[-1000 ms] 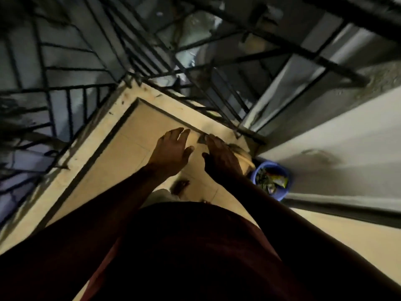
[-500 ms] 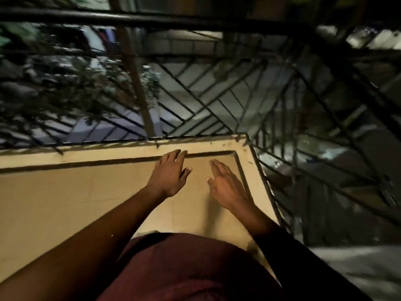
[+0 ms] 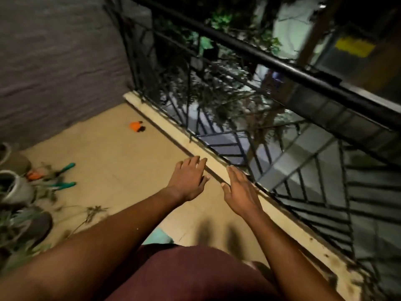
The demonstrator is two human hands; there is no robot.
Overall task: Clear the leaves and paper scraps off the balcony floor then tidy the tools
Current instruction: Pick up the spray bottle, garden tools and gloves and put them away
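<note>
My left hand [image 3: 188,179] and my right hand [image 3: 240,192] are held out in front of me above the tan balcony floor [image 3: 121,161], fingers straight, holding nothing. An orange scrap with a dark bit beside it [image 3: 136,126] lies on the floor near the far corner. Green-handled shears [image 3: 63,177] lie at the left next to another orange item [image 3: 34,175]. Dry leaves and stems [image 3: 91,213] are scattered on the floor at the left.
Plant pots [image 3: 15,187] stand along the left edge. A black metal railing [image 3: 249,131] on a pale kerb [image 3: 195,144] runs along the right. A grey wall [image 3: 54,61] closes the far end. A pale green item [image 3: 158,236] shows by my body.
The view has swung left, from the blue bucket corner, past the railing, to the end with the pots, shears and orange scrap. Both hands stay out in front, holding nothing.
</note>
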